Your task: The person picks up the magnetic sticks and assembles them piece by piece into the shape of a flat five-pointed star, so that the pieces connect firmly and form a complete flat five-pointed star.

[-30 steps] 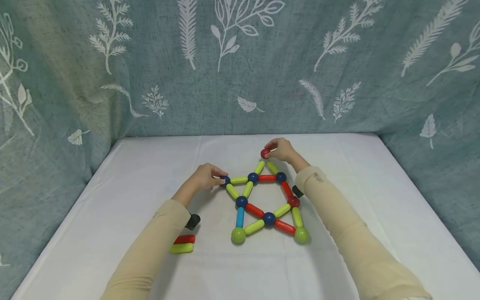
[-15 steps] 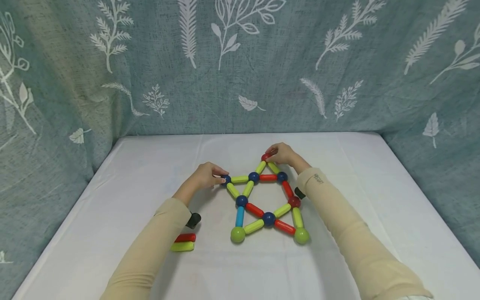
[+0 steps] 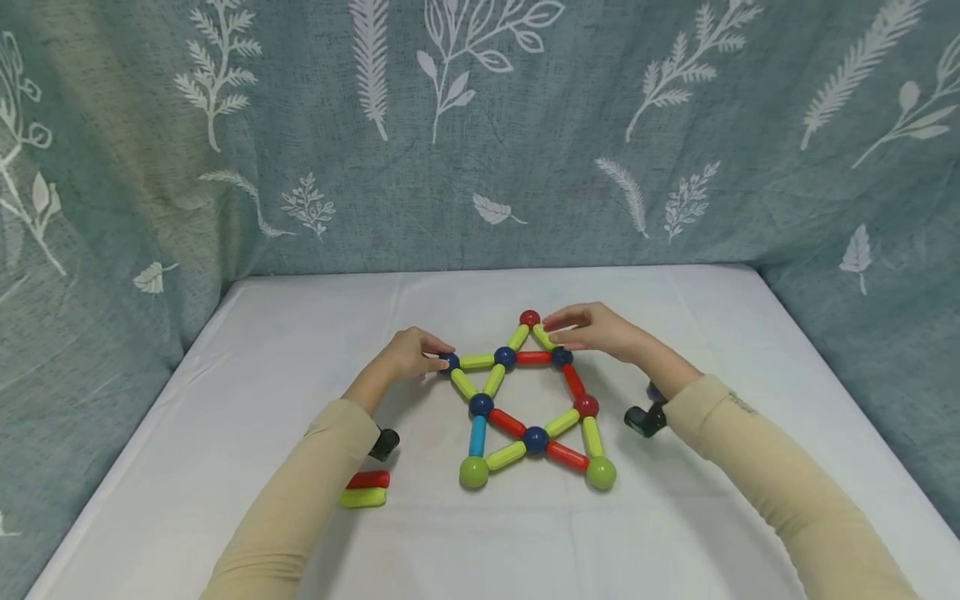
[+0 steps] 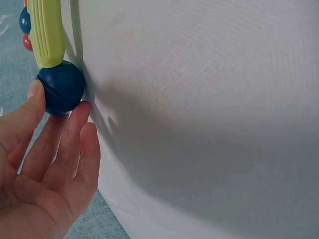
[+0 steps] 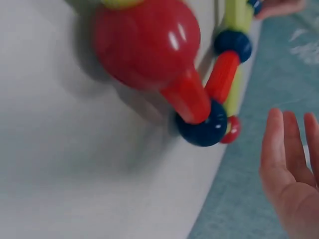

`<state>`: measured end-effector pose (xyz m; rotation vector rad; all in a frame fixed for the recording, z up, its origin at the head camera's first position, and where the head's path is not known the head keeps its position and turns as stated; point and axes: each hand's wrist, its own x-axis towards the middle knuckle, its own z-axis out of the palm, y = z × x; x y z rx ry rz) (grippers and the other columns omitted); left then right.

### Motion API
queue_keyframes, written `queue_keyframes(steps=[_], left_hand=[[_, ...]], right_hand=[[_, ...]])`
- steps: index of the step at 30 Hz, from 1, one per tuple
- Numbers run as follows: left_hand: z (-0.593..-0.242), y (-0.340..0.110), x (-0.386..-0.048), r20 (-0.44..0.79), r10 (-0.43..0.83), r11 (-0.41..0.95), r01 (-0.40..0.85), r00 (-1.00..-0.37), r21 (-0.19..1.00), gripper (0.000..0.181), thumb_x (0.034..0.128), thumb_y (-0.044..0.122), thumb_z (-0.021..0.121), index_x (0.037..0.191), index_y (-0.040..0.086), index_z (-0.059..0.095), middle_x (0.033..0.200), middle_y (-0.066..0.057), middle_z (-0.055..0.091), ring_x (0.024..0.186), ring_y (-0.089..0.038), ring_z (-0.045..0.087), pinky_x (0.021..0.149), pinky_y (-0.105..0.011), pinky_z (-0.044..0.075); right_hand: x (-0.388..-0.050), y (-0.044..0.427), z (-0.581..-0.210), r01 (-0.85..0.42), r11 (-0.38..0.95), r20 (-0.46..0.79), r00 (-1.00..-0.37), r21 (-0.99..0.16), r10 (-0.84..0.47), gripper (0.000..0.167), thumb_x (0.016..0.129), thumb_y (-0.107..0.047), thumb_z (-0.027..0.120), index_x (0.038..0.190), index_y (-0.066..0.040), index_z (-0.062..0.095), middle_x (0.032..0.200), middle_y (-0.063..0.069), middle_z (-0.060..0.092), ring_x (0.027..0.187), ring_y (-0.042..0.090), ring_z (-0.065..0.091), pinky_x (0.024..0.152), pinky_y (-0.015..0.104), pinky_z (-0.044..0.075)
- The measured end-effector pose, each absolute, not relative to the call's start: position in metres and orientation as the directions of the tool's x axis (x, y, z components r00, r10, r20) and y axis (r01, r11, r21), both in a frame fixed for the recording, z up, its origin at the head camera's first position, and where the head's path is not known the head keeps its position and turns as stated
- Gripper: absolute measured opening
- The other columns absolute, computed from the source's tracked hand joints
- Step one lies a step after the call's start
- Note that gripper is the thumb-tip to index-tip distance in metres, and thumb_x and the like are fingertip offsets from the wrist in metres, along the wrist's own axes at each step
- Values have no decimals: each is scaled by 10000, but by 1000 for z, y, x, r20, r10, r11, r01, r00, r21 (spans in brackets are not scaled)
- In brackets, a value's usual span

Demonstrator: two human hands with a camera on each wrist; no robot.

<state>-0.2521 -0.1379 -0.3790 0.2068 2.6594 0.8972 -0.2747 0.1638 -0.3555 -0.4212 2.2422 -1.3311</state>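
Note:
A star-like frame of magnetic rods and balls lies flat on the white cloth. My left hand (image 3: 406, 354) pinches the blue ball (image 4: 62, 88) at its left corner between thumb and fingertips; a yellow-green rod (image 4: 47, 32) joins that ball. At the far tip, a red ball (image 3: 529, 318) sits where two yellow-green rods meet. Just to its right is my right hand (image 3: 600, 329), fingers extended and holding nothing, above or beside another blue ball (image 3: 562, 357). Two green balls (image 3: 474, 472) form the near corners. Nearer the right wrist camera, a second red ball (image 5: 147, 42) looms large and blurred.
A loose red rod (image 3: 369, 479) and a yellow-green rod (image 3: 363, 497) lie side by side, partly hidden by the left forearm. Black wrist cameras (image 3: 384, 444) stick out below both wrists. Behind the table hangs a leaf-patterned curtain (image 3: 480, 200).
My right hand lowered the red ball onto the two far rods, let it go and drew away to the right. The left hand stays on its blue ball.

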Motion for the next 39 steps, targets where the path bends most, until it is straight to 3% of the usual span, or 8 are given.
queue_keyframes(steps=[10, 15, 18, 23, 28, 32, 39], left_hand=[[-380, -137, -254, -263, 241, 793, 33, -934, 608, 293, 867, 127, 633, 1154, 67, 640, 1164, -155, 601, 705, -174, 578, 598, -247, 473], [-381, -138, -254, -262, 247, 788, 36, -933, 614, 293, 870, 126, 629, 1155, 62, 638, 1166, -159, 599, 712, -180, 583, 600, -251, 479], [-381, -138, -253, -267, 243, 786, 27, -933, 618, 292, 870, 127, 630, 1155, 68, 639, 1170, -155, 598, 712, -189, 583, 599, -249, 474], [-382, -138, -254, -274, 231, 788, 14, -933, 616, 294, 871, 128, 628, 1159, 72, 637, 1181, -156, 591, 720, -196, 582, 601, -249, 472], [-382, -138, -254, -276, 228, 791, 12, -934, 612, 292, 869, 130, 632, 1156, 74, 640, 1176, -156, 595, 708, -186, 582, 601, -251, 475], [-381, -137, -254, -265, 238, 797, 32, -934, 603, 290, 867, 131, 634, 1151, 73, 643, 1174, -154, 596, 723, -190, 586, 621, -256, 472], [-377, -142, -253, -260, 275, 806, 75, -926, 587, 282, 865, 117, 634, 1136, 43, 645, 1169, -159, 596, 1050, -287, 546, 811, -354, 472]], right_hand=[[-195, 207, -365, -86, 421, -209, -768, -903, -605, 403, 854, -165, 648, 1193, 33, 559, 1175, 192, 579, 1019, 222, 588, 890, 355, 456], [-166, 216, -377, -86, 408, -218, -737, -909, -640, 345, 846, -121, 646, 1140, 48, 586, 1110, 187, 611, 948, 229, 615, 859, 299, 473], [-156, 218, -384, -73, 420, -237, -731, -905, -639, 329, 831, -122, 664, 1109, 44, 609, 1067, 151, 636, 940, 225, 612, 860, 326, 470], [-146, 216, -392, -90, 447, -226, -765, -890, -603, 276, 799, -143, 703, 1033, -3, 660, 1006, 89, 663, 957, 219, 584, 859, 392, 461], [-142, 209, -396, -181, 504, -144, -830, -844, -539, 216, 743, -156, 754, 913, -37, 693, 868, 30, 668, 799, 177, 559, 686, 256, 496], [-142, 204, -399, -227, 590, -103, -875, -775, -473, 168, 703, -165, 785, 823, -86, 698, 773, -39, 641, 700, 133, 524, 607, 223, 448], [-144, 204, -397, -207, 636, -112, -899, -743, -423, 151, 698, -156, 787, 795, -88, 694, 762, -37, 633, 704, 143, 533, 610, 261, 447]])
